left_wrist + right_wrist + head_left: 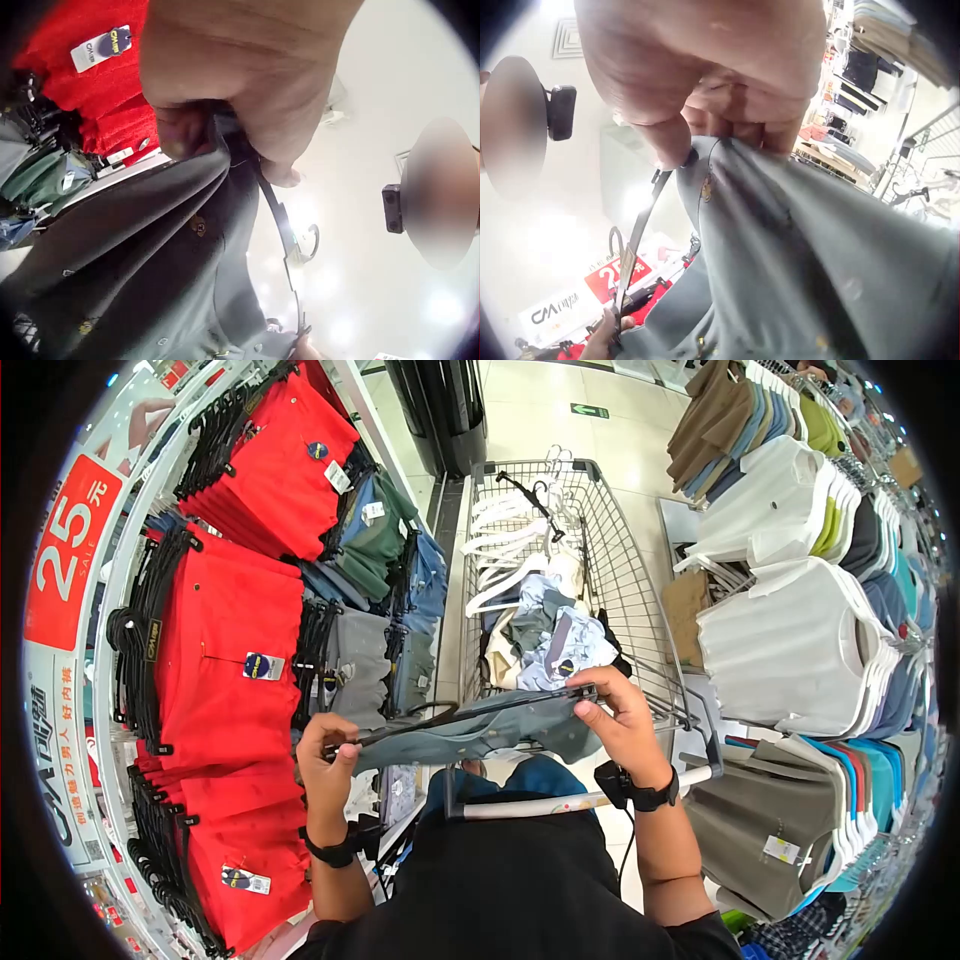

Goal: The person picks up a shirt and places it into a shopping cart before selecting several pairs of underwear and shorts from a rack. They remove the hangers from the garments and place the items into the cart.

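Observation:
A grey-green garment (480,732) with small printed motifs hangs from a black clip hanger (450,718), stretched between both hands above the cart handle. My left hand (330,765) pinches the hanger's left end together with the waistband. At the other end, my right hand (625,730) grips the clip and the cloth between thumb and fingers. In the left wrist view the garment (150,247) falls in folds below the left hand (244,67). The right wrist view has the cloth (780,247) bunched under the right hand (705,67).
Beyond the garment stands a wire shopping cart (625,550) holding white hangers (505,540) and crumpled clothes (560,640). Red shorts (235,650) and other garments hang on racks at the left. Shirts (800,645) line the right side. A dark pillar (440,415) rises ahead.

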The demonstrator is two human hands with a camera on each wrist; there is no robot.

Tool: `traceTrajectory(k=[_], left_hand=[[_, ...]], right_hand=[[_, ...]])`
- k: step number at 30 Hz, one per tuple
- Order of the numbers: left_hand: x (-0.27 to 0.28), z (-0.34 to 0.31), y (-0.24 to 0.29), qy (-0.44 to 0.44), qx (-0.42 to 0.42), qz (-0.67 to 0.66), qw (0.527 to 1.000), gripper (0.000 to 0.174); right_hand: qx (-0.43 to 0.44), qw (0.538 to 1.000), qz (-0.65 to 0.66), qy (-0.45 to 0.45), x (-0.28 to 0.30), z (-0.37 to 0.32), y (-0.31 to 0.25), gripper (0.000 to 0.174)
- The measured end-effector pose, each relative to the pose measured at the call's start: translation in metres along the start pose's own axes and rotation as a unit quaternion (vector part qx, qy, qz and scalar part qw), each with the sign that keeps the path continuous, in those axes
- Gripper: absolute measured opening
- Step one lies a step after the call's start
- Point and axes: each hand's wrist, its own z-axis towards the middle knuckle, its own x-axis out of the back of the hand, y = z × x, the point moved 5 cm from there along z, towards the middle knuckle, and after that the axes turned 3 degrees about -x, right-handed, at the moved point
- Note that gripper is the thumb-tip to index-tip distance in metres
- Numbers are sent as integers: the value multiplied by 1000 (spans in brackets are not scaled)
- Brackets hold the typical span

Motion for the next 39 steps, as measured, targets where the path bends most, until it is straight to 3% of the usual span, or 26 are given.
traceTrajectory(k=[1,2,5,8,11,15,21,25,26,29,30,35,39], left_hand=[[-3,-1,-1,21,13,-26,999,38],[-3,0,1,-14,35,-41,998,43],[-11,5,6,-13,-15,-74,997,42],[-18,3,2,10,41,-54,998,44],[-33,6,12,-15,-14,-56,998,46],[-44,7,15,9,-1,-74,997,48],[-58,3,8,-44,16,-95,994,46],[-70,0,4,-49,25,-104,993,43],[-72,0,4,-36,37,-117,992,39],[-81,-2,10,-71,39,-103,991,31],[-83,-7,3,-88,44,-112,989,24],[-105,-11,25,-189,52,-57,979,26],[-116,-17,33,-245,-17,-34,969,32]], right_hand=[[-1,1000,13,18,3,-3,4,21],[-2,999,16,29,7,-8,8,22],[4,998,43,45,15,-21,12,22],[13,996,46,77,17,-28,13,26],[21,992,81,98,20,-31,10,29],[36,988,103,112,25,-37,8,31],[70,980,90,163,33,-46,7,38],[-6,975,86,206,40,-44,14,34],[-61,979,58,184,40,-42,13,33],[70,911,-180,365,34,-40,-27,30],[109,889,-244,371,31,-46,-37,35],[268,916,-298,27,-48,-39,-78,45],[188,943,-273,-22,-84,-22,-48,42]])
